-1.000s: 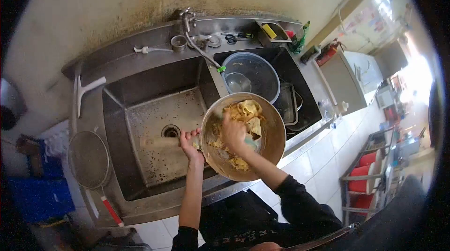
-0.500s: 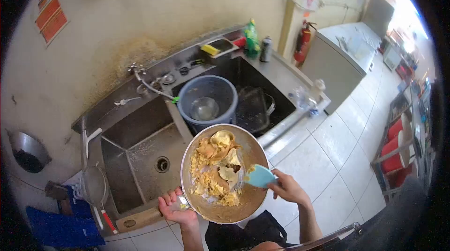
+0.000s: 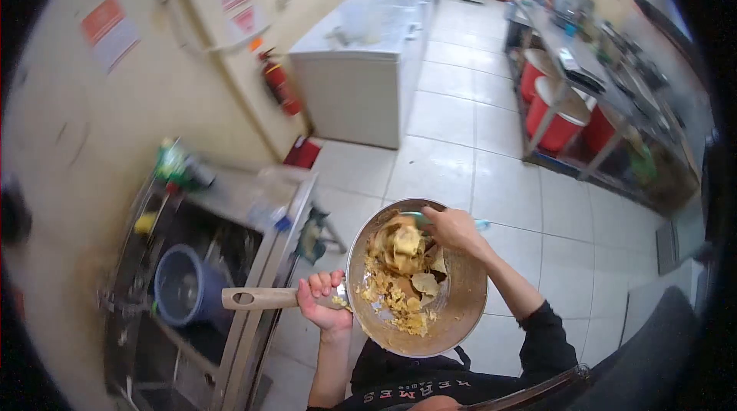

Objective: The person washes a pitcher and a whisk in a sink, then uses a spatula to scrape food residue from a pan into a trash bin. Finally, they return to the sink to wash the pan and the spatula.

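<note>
A round metal pan (image 3: 465,311) with a pale wooden handle (image 3: 265,299) is in front of my body. It holds yellow, crumbly food (image 3: 395,299) and torn brownish pieces. My left hand (image 3: 326,303) is closed round the metal base of the handle, beside the pan's rim. Over the pan's upper right, my right hand (image 3: 454,231) is closed on a light blue spatula (image 3: 482,224), whose blade is partly hidden behind the fingers and the food.
A steel sink (image 3: 206,230) with a blue-grey bucket (image 3: 181,288) stands at the left. Beyond it are a fire extinguisher (image 3: 280,84) and a white chest freezer (image 3: 349,65). At the right, red and white tubs (image 3: 554,123) sit under a metal table (image 3: 587,65). Tiled floor (image 3: 441,161) runs between.
The view has turned right, so the sink now lies at the left and more floor shows. My right hand has moved over the pan with the spatula, and the food is heaped higher at the top.
</note>
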`<action>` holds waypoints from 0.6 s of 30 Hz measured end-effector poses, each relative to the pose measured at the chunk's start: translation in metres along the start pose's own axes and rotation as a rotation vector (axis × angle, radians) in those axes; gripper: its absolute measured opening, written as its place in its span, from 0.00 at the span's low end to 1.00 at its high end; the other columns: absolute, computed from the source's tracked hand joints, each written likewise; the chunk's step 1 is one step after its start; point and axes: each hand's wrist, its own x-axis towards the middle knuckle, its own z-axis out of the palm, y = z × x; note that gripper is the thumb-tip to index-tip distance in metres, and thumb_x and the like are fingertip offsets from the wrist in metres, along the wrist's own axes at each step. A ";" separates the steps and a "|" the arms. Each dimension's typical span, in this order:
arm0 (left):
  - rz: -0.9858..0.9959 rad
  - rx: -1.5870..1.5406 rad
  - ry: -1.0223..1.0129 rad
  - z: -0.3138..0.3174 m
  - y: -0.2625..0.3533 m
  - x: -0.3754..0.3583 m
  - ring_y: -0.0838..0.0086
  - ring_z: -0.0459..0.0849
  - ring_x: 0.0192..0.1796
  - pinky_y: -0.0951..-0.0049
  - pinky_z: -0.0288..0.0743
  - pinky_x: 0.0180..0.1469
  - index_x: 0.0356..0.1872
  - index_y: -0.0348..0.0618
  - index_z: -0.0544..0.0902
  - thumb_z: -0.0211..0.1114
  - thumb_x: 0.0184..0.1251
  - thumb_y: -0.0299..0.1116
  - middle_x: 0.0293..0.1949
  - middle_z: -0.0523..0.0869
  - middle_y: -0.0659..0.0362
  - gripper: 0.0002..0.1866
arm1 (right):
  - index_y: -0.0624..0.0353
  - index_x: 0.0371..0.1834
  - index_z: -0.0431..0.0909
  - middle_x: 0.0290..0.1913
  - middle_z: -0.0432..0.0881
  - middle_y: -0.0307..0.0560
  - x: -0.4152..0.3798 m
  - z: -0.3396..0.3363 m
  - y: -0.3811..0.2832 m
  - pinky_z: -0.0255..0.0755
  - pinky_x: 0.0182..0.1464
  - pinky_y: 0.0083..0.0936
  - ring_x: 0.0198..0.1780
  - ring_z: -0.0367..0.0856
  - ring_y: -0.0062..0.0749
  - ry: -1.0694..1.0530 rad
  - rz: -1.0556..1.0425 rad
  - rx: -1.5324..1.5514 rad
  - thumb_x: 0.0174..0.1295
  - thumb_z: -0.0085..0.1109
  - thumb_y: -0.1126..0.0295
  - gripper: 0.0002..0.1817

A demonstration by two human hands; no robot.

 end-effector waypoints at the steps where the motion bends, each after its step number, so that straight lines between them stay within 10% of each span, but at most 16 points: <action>1: -0.063 -0.007 -0.032 0.001 -0.006 0.003 0.74 0.62 0.27 0.71 0.60 0.42 0.13 0.52 0.58 0.52 0.63 0.46 0.15 0.61 0.66 0.22 | 0.49 0.42 0.69 0.22 0.78 0.49 -0.006 -0.003 -0.009 0.69 0.23 0.36 0.25 0.79 0.43 -0.045 -0.045 -0.040 0.56 0.52 0.62 0.12; 6: -0.271 -0.052 -0.080 -0.010 -0.009 0.016 0.73 0.63 0.28 0.71 0.61 0.43 0.12 0.52 0.59 0.52 0.63 0.45 0.15 0.61 0.66 0.21 | 0.47 0.40 0.70 0.15 0.74 0.38 -0.081 0.040 -0.094 0.65 0.16 0.24 0.19 0.78 0.25 0.245 -0.340 -0.567 0.53 0.50 0.67 0.10; 9: -0.312 -0.114 -0.068 -0.007 -0.015 0.041 0.74 0.63 0.25 0.72 0.62 0.39 0.11 0.51 0.59 0.54 0.62 0.44 0.13 0.62 0.66 0.21 | 0.48 0.42 0.72 0.15 0.74 0.42 -0.126 0.052 -0.107 0.67 0.17 0.29 0.20 0.78 0.30 0.084 -0.218 -0.545 0.55 0.48 0.68 0.11; 14: -0.348 -0.057 -0.153 0.003 0.000 0.011 0.75 0.63 0.25 0.72 0.61 0.39 0.12 0.52 0.60 0.53 0.62 0.43 0.13 0.63 0.66 0.21 | 0.47 0.52 0.73 0.22 0.76 0.53 -0.206 0.021 -0.107 0.72 0.29 0.39 0.28 0.79 0.43 -0.171 0.042 0.080 0.60 0.48 0.66 0.16; 18: -0.408 -0.074 -0.293 -0.017 -0.005 0.024 0.74 0.64 0.26 0.71 0.62 0.42 0.12 0.52 0.60 0.52 0.62 0.44 0.14 0.63 0.66 0.21 | 0.53 0.46 0.75 0.26 0.78 0.55 -0.190 0.029 -0.075 0.72 0.31 0.38 0.28 0.79 0.43 0.199 0.311 0.338 0.60 0.48 0.64 0.13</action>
